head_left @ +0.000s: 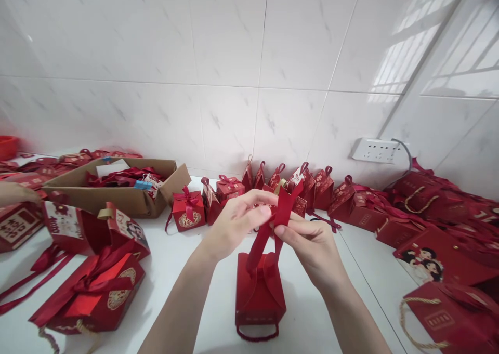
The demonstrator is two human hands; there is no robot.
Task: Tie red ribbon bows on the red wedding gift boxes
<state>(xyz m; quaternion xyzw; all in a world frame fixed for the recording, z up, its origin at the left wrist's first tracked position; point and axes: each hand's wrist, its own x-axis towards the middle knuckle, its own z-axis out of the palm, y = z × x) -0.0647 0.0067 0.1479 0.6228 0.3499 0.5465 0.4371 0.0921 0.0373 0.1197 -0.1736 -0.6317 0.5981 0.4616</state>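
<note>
A small red gift box stands on the white counter in front of me. A red ribbon rises from its top. My left hand and my right hand meet above the box, and both pinch the ribbon between their fingertips. The ribbon's strands run down from my fingers to the box flaps.
Several tied red boxes stand in a row along the tiled wall. An open cardboard carton with ribbons sits back left. Larger red boxes lie at the left, red bags at the right. A wall socket is mounted behind.
</note>
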